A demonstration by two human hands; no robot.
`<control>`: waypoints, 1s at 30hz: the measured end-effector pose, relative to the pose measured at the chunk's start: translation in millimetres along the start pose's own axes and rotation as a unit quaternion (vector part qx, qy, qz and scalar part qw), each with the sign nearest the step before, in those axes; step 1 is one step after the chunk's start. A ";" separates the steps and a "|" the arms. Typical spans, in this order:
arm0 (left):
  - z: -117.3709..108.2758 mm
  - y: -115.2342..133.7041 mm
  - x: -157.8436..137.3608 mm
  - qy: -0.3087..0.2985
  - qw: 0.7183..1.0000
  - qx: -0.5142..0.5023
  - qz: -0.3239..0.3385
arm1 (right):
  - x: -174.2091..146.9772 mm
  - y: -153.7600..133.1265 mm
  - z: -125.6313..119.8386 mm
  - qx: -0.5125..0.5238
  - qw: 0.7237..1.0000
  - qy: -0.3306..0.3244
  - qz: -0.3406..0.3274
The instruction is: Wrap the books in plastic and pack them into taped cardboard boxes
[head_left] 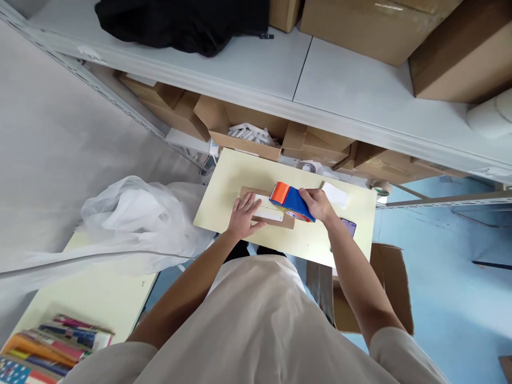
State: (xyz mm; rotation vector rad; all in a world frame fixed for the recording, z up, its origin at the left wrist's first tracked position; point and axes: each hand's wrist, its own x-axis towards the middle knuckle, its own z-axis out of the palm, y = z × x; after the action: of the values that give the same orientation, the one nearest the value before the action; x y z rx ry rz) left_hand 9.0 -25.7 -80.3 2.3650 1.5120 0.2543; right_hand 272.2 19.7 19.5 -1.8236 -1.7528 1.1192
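On the pale yellow table [232,165] lies a flat piece of brown cardboard [287,221] with a white box or panel [270,213] on it. My left hand [243,216] rests over its left part, fingers spread and lying flat. A blue and orange tape dispenser [296,202] is gripped in my right hand [318,204], its orange end over the right side of the cardboard. Whether the dispenser touches the cardboard I cannot tell. To the right of it are a white rectangular item [335,195] and a phone [349,228], partly behind my forearm.
Above the table runs a grey shelf [240,69] with cardboard boxes [372,32]. An open box [244,143] below holds white items. Clear plastic wrap [140,218] bulges at the left. An open carton [392,282] stands on the floor at right. A tape roll [381,188] sits beyond the table.
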 end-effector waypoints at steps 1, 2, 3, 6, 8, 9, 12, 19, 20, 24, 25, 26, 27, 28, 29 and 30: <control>-1.1 0.8 0.5 -0.003 1.000 -0.013 -0.006 | 5.0 -6.1 4.5 -0.038 0.999 -0.013 -0.007; -2.5 2.0 1.2 -0.006 0.999 -0.030 -0.017 | 8.0 -10.6 8.4 -0.073 0.997 -0.023 -0.011; -4.4 3.7 2.2 -0.009 0.998 -0.053 -0.030 | 9.2 -13.9 11.3 -0.104 0.994 -0.030 -0.014; -13.2 10.8 5.7 -0.003 0.982 -0.166 -0.094 | 6.6 -18.8 15.5 -0.174 0.984 -0.041 -0.022; -21.1 15.8 8.9 0.034 0.951 -0.276 -0.132 | 3.4 -19.7 15.6 -0.196 0.979 -0.042 -0.024; -25.2 17.9 11.1 0.053 0.925 -0.345 -0.148 | 2.0 -19.7 15.4 -0.200 0.979 -0.041 -0.023; -35.8 20.7 20.9 0.031 0.787 -0.574 -0.223 | -1.5 -19.1 14.2 -0.194 0.980 -0.037 -0.027; -42.5 20.0 48.0 -0.137 0.547 -0.759 -0.326 | -5.5 -17.0 12.7 -0.191 0.980 -0.029 -0.055; -41.8 21.2 49.8 -0.114 0.569 -0.746 -0.328 | -5.4 -17.1 13.3 -0.191 0.979 -0.028 -0.059; -39.9 22.8 48.8 -0.020 0.694 -0.648 -0.314 | -5.5 -20.2 15.9 -0.210 0.976 -0.026 -0.047; -40.5 19.6 46.3 -0.011 0.708 -0.635 -0.308 | -6.4 -21.3 15.6 -0.220 0.974 -0.031 -0.041; -41.7 14.1 43.0 -0.002 0.715 -0.630 -0.303 | -7.8 -22.1 14.5 -0.233 0.971 -0.036 -0.035; -43.5 6.1 39.0 0.009 0.717 -0.629 -0.301 | -9.7 -22.3 12.7 -0.250 0.967 -0.042 -0.030; -45.7 -4.1 34.5 0.025 0.716 -0.627 -0.306 | -11.9 -21.8 10.4 -0.270 0.961 -0.045 -0.024; -47.9 -16.0 29.9 0.045 0.716 -0.621 -0.314 | -14.2 -20.7 7.8 -0.293 0.955 -0.044 -0.016; -49.8 -28.7 25.7 0.065 0.719 -0.609 -0.328 | -16.4 -19.1 5.4 -0.315 0.948 -0.042 -0.005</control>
State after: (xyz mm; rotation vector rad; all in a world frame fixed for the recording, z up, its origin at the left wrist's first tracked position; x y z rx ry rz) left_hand -20.3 17.2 -44.8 0.7316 1.4030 0.8938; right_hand 257.1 5.6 34.9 -2.1220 -2.3609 0.6727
